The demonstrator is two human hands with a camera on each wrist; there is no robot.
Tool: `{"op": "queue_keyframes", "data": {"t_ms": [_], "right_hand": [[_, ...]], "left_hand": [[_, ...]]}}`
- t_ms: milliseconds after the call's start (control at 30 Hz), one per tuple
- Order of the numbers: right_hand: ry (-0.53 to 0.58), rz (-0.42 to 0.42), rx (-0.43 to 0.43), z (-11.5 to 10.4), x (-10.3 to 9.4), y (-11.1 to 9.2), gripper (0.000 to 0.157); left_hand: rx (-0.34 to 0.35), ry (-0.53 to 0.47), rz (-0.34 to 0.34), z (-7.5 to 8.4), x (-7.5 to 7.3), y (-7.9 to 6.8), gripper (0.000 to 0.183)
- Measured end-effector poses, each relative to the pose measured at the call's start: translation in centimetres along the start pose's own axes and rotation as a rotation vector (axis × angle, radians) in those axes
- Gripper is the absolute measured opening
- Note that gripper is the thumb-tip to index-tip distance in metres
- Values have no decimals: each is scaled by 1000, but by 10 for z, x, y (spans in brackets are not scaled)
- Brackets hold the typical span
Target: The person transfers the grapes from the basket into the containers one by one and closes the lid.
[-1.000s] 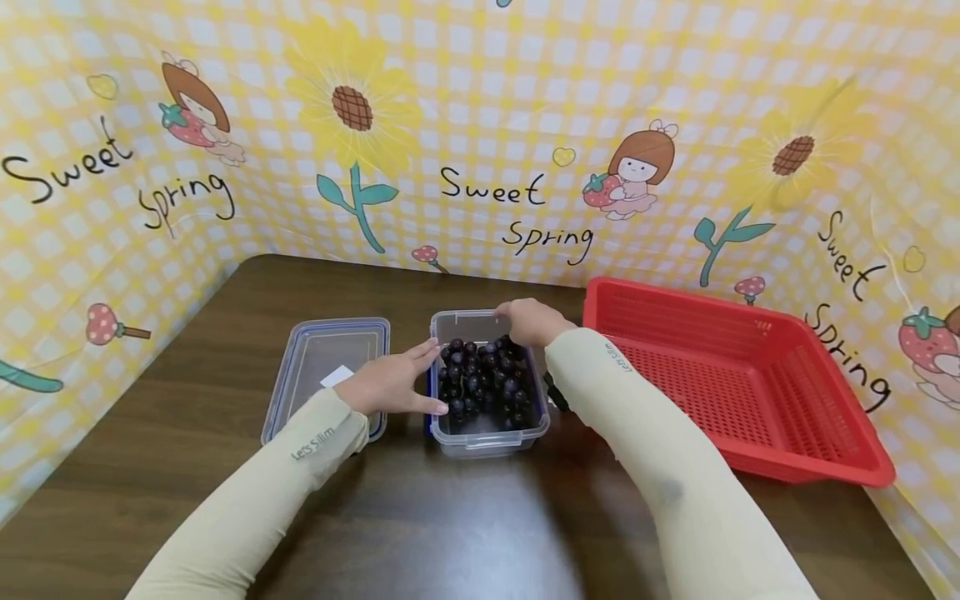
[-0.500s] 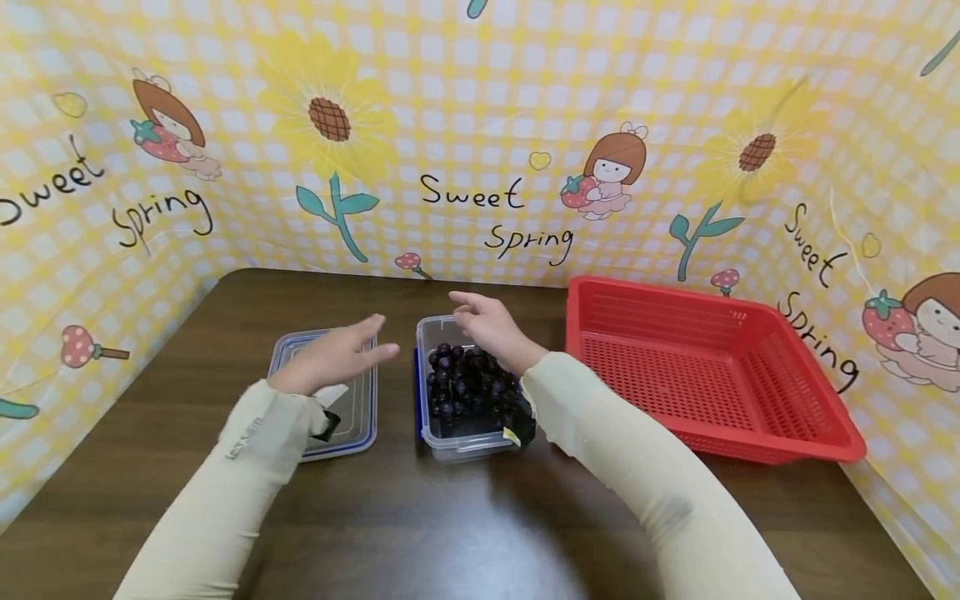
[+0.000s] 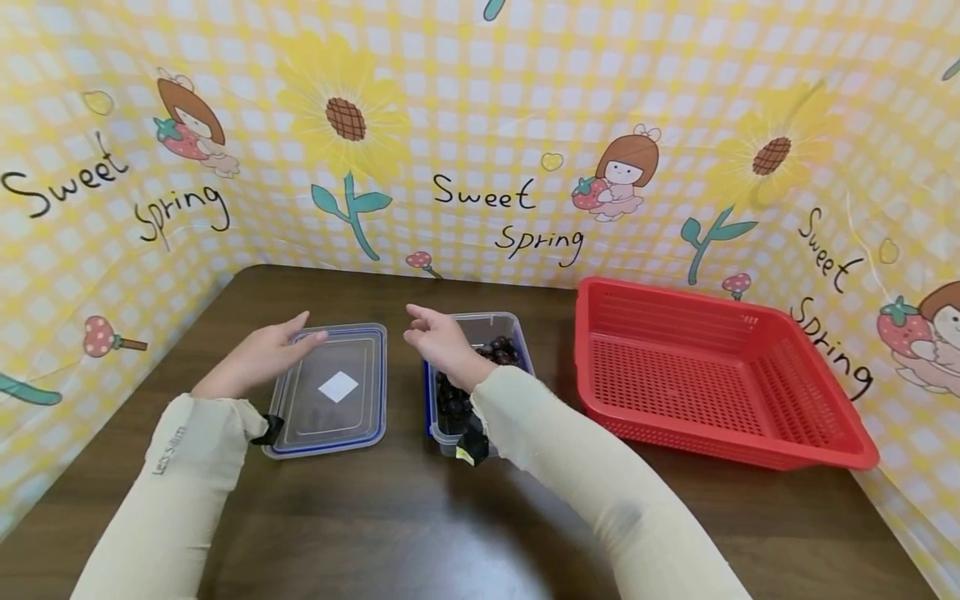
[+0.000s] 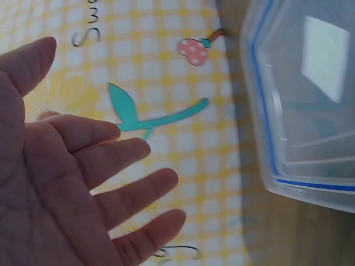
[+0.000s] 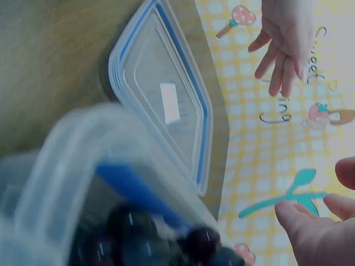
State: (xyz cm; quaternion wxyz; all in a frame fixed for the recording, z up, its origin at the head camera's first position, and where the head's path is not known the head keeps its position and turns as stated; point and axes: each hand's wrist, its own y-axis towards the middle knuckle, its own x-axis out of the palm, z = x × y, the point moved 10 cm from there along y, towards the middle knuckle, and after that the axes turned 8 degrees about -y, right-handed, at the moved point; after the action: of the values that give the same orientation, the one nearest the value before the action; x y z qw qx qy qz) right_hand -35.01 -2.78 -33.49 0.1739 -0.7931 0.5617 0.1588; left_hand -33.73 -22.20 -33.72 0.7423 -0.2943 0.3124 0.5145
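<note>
Dark grapes (image 3: 453, 402) fill much of a clear plastic container (image 3: 504, 319) with blue side flaps, standing mid-table. My right hand (image 3: 442, 342) hovers above the container's left side, fingers pointing left and holding nothing; its forearm hides part of the grapes. Left of the container lies its clear lid (image 3: 367, 367), flat on the table, with a blue seal and a white label (image 3: 338, 387). Near the lid's left edge my left hand (image 3: 258, 354) is raised, palm inward. In the left wrist view the fingers (image 4: 138, 191) are spread, with nothing held.
A red perforated basket (image 3: 697, 375) stands at the right of the brown wooden table (image 3: 390, 517). A yellow checked cloth (image 3: 480, 108) hangs behind the table and along both sides.
Both hands have left the container and moved left. The left hand now hovers by the lid's left edge, the right above the container's left side. Container and lid look still.
</note>
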Motion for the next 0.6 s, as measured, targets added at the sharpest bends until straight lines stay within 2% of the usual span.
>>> {"op": "queue_keyframes", "data": {"t_ms": [233,333,433,500,600], "right_hand": [[21,24,20,0,21,4,51],[11,80,-2,-1,22,6,53],[-31,162,-39,-3,22,7,55],[-99,215,-68,-7,22,5,56],[-168,250,-93,-9,26,5,57]], "left_hand": [[-41,-47,5,-24,4,-7,79],[-68,-89,81,-32,-4,-10,77],[-76,-120,210,-40,-17,-15,70],[-79,-140,287,-46,-25,-20,67],[-96,-188,319,-55,-26,-23,66]]}}
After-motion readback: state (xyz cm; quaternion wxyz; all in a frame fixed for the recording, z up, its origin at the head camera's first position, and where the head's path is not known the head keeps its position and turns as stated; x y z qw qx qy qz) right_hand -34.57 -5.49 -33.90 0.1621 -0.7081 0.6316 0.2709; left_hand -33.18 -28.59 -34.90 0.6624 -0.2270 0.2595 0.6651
